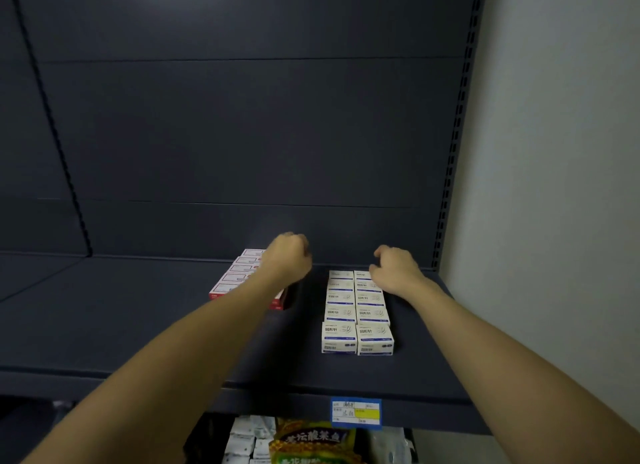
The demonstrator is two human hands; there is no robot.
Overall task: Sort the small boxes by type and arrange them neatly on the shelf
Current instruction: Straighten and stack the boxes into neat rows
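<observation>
On the dark shelf (138, 325) lie two groups of small boxes. Red-and-white boxes (239, 276) form a row at centre left, partly hidden under my left forearm. White-and-blue boxes (356, 318) lie in two neat columns at centre right. My left hand (289, 259) hovers over the far end of the red group with its fingers curled in; nothing shows in it. My right hand (394, 269) rests over the far right corner of the white-and-blue group, fingers bent and apart, holding nothing that I can see.
A dark back panel rises behind the shelf, and a slotted upright (450, 172) meets a white wall (554, 186) on the right. A blue-and-yellow price label (356, 413) hangs on the shelf's front edge. Below it lie packaged goods (304, 443).
</observation>
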